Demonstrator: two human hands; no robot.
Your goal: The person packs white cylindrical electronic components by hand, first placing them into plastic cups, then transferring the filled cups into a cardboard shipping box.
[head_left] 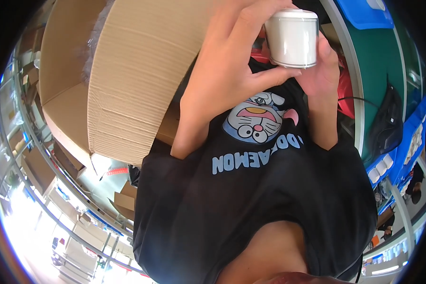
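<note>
The left hand [227, 66] and right hand [324, 75] — fingers [255, 19] partly curled — grip a white, clear-walled cylindrical jar [294, 40] between them, near a brown corrugated cardboard box [132, 80].

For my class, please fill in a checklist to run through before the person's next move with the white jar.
1. Left hand holding the white jar: ok.
2. Right hand supporting it too: ok, at the jar's right side.
3. Jar apart from the cardboard box: ok, the box stands to the left.
4. Far side of the jar visible: not ok, hidden from this view.
5. Jar's contents known: cannot tell.
</note>
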